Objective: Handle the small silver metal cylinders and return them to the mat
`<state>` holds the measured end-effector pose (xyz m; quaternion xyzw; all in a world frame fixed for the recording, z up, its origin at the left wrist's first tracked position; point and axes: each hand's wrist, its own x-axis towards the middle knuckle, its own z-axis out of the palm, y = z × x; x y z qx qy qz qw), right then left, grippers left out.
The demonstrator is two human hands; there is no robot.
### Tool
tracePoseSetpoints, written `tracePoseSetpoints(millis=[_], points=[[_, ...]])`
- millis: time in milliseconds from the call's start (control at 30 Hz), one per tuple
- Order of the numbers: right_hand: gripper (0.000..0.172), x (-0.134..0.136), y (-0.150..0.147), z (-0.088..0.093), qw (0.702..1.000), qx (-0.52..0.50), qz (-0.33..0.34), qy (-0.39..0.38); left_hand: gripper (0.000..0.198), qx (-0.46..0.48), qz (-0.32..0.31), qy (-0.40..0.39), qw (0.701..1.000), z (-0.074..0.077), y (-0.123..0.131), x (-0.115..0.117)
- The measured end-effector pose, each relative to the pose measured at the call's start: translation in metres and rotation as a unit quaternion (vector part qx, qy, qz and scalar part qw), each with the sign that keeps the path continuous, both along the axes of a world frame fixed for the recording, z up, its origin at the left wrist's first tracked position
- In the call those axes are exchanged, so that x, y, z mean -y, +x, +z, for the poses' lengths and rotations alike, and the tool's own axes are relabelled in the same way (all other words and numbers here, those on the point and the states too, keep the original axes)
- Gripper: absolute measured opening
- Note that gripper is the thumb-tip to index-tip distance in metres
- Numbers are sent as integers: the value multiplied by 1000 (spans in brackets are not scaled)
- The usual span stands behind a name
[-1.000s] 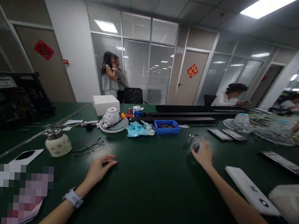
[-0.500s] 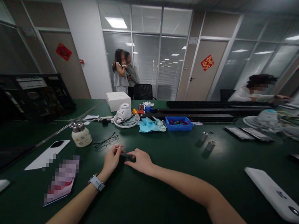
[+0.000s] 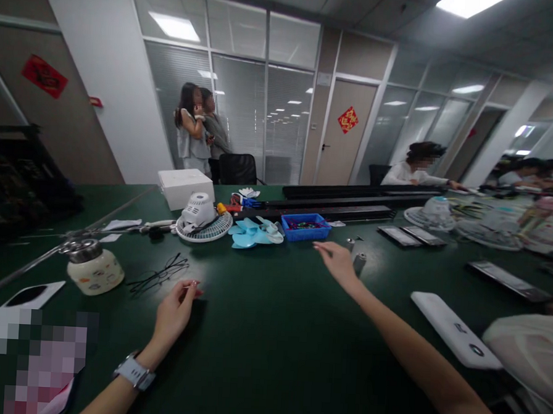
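Note:
My left hand (image 3: 173,314), with a watch (image 3: 134,371) on the wrist, rests on the green table (image 3: 269,349). Its fingertips are pinched together; what they hold, if anything, is too small to make out. My right hand (image 3: 339,264) is stretched out over the table with its fingers spread and nothing in them. It hovers just in front of a blue tray (image 3: 306,227) of small parts. Two small metal cylinders (image 3: 360,261) stand right beside it. A pair of black glasses (image 3: 159,275) lies just left of my left hand.
Behind stand a light blue fan blade (image 3: 254,233), a white fan motor on its grille (image 3: 199,218), a white box (image 3: 185,187) and long black rails (image 3: 336,210). A cream jar (image 3: 92,270) stands left; a white bar-shaped device (image 3: 455,330) lies right. People are in the background.
My right hand has left the spot beside my left hand and reached out to the right, toward the blue tray and the cylinders. My left hand has stayed, still pinched.

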<state>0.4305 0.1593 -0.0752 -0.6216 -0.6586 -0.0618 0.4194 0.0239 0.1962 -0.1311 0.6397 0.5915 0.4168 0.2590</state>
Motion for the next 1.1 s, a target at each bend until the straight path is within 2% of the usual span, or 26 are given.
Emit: tracePoseSetpoints(millis=[100,167,233,333,567,900,967,1100], points=[[30,11,81,4,983,70,-170,-17,47,-20,4,-7,1000,3,1,1],[32,17,110,-1,965,114,-225,-71,46,-29,8,-12,999,4,2,2],[32,21,121,-7,952,139,-245,-122,46,-35,11,-14,999,5,2,3],[32,23,121,-11,946,143,-251,-149,47,-40,11,-10,999,4,2,2],[34,25,112,-4,934,168,-257,-180,47,-46,6,-6,999,-1,-1,0],[37,30,109,-4,916,173,-275,-234,47,-55,4,-19,998,3,0,4],[40,33,108,-1,914,187,-279,-227,46,-54,6,-23,998,5,1,5],[55,24,108,9,921,219,-285,-151,45,-58,7,-24,998,7,4,6]])
